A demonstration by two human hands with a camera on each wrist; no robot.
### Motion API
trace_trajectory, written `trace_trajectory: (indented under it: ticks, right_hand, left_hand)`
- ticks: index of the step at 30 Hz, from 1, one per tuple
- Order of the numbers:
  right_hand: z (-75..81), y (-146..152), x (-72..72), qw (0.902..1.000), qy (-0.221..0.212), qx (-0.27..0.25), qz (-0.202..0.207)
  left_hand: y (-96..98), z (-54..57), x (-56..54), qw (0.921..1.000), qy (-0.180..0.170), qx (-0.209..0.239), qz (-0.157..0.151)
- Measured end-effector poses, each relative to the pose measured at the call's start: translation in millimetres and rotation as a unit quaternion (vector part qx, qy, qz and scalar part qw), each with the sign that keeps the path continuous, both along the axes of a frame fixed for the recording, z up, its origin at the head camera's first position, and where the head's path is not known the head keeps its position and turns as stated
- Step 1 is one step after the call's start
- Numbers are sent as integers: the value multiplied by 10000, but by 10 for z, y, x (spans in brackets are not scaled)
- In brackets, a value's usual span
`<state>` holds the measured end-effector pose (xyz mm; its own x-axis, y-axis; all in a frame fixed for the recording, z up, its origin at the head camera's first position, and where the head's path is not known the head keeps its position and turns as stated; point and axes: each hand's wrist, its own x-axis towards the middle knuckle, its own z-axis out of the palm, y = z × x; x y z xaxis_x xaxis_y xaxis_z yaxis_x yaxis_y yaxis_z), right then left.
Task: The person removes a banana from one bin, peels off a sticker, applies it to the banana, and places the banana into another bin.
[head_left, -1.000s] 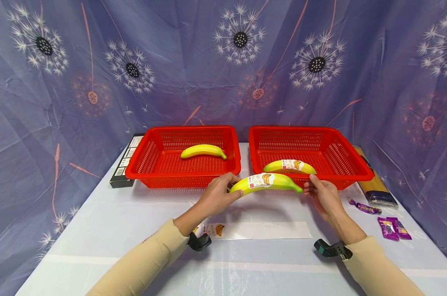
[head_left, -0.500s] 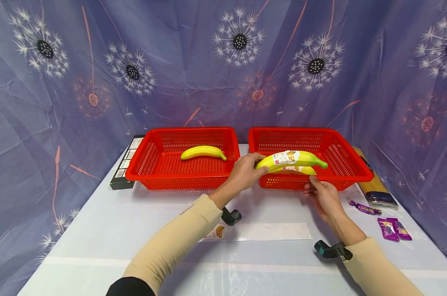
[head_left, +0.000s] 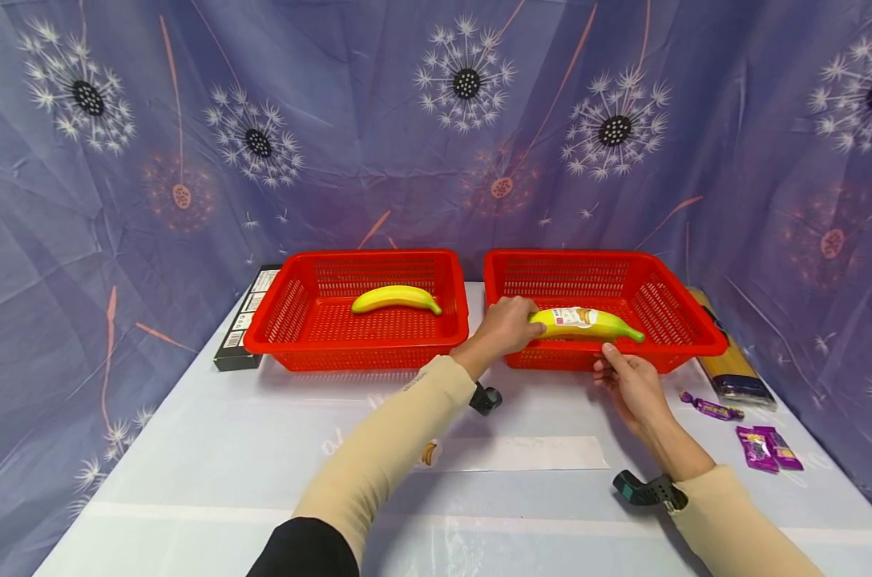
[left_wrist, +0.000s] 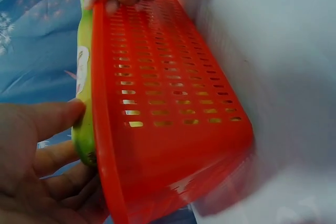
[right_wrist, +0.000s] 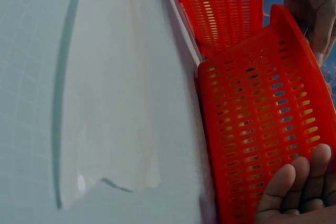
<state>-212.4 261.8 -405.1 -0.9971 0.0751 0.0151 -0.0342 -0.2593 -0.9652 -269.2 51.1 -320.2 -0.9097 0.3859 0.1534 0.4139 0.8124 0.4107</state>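
Observation:
My left hand (head_left: 506,327) grips the left end of a yellow-green banana (head_left: 587,322) with a white sticker. Low over the front of the right red basket (head_left: 677,353), the banana lies along the front rim, its green tip pointing right. In the left wrist view, thumb and fingers close round the banana's end (left_wrist: 85,132) beside the rim. My right hand (head_left: 634,389) pinches the basket's front rim, thumb on top and fingers curled against the outer wall (right_wrist: 247,124). Another stickered banana inside is hidden; yellow shows through the slots. A plain banana (head_left: 396,299) lies in the left red basket (head_left: 357,358).
A clear strip (head_left: 530,453) with banana stickers lies on the white table (head_left: 212,465). A black box (head_left: 243,332) stands left of the baskets. At the right are a pack that looks like spaghetti (head_left: 735,365), a purple wrapped candy (head_left: 712,406) and small purple packets (head_left: 766,447).
My left hand has carried the stickered banana right and down from before the baskets into the right basket, covering the one inside. My right hand stays at the rim.

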Motion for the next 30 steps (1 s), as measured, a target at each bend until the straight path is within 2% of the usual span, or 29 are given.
trace_trajectory:
  ticks: [5,10,16,23,30]
  right_hand:
    - [-5,9,-8,10000,-22,7,-34]
    - [-9,9,-14,9999,-47,-54,-74]
    - [-1,0,-9,9999,-42,-48,-82]
    - [-18,3,-4,10000,-6,-33,-60]
    - [-28,10,-14,9999,-40,-48,-117]
  left_hand:
    - [57,-11,-43,9993,-80,-375,-28]
    - [114,-31,-81,9961,90,-870,-71]
    - [173,-70,-116,9931,201,-1146,155]
    - [174,-95,-136,9933,249,-1118,166]
    - [95,-103,-94,9973,431,-578,103]
